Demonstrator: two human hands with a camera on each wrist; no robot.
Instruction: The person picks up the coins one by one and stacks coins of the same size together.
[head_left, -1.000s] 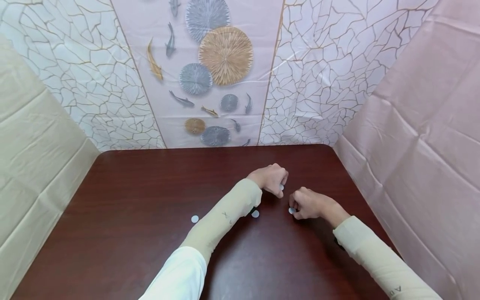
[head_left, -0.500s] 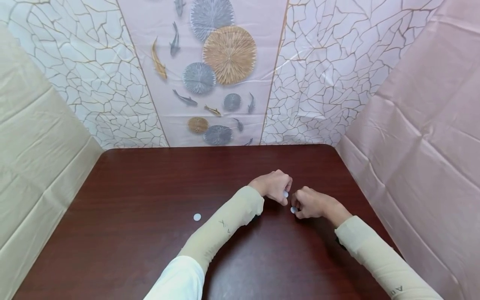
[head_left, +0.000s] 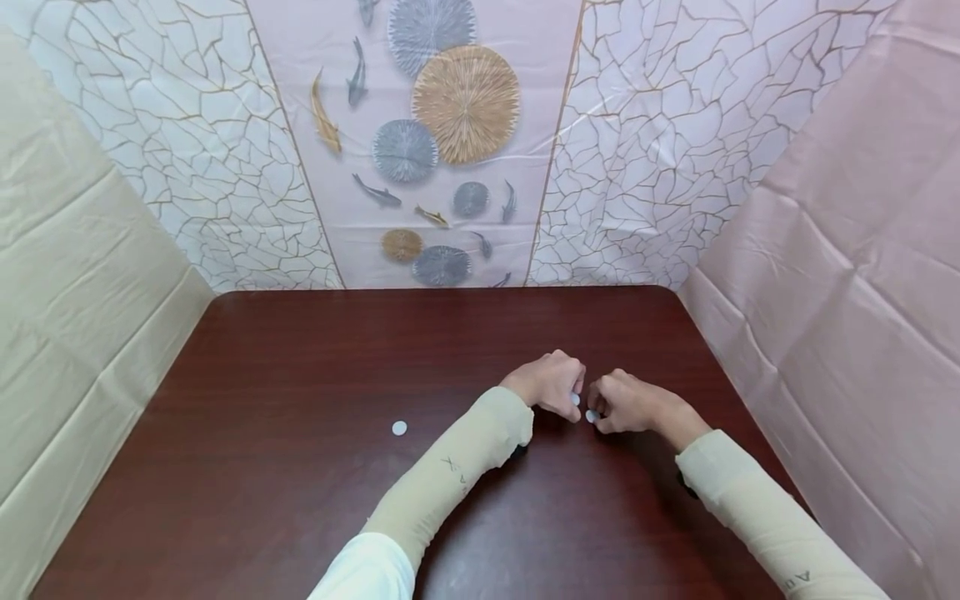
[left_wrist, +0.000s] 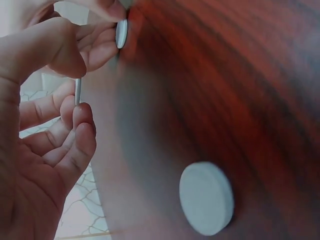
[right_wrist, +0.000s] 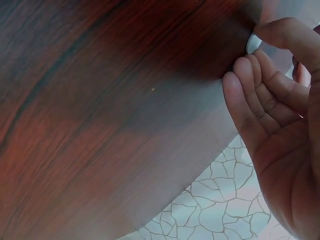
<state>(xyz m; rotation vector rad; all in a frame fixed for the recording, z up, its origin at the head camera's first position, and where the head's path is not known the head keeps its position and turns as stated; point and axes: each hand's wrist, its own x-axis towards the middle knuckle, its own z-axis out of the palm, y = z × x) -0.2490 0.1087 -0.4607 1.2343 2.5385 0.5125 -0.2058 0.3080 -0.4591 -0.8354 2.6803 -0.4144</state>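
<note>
Close together over the right half of the dark red-brown table, both hands hold small white round discs. My left hand pinches one disc edge-on between thumb and fingertips. Just to its right, my right hand grips another disc between thumb and fingers, tilted near the tabletop. A third white disc lies flat on the wood in the left wrist view; the left forearm hides that spot in the head view. One more white disc rests left of the left forearm.
Patterned cloth with fish and round leaf prints hangs behind the table's far edge. A cream cloth borders the left side, a pinkish one the right. Both forearms wear beige sleeves.
The left hand has moved nearer to me and slightly right, closer to the right hand, still pinching its disc. Its forearm now covers a disc seen earlier. The right hand has hardly moved.
</note>
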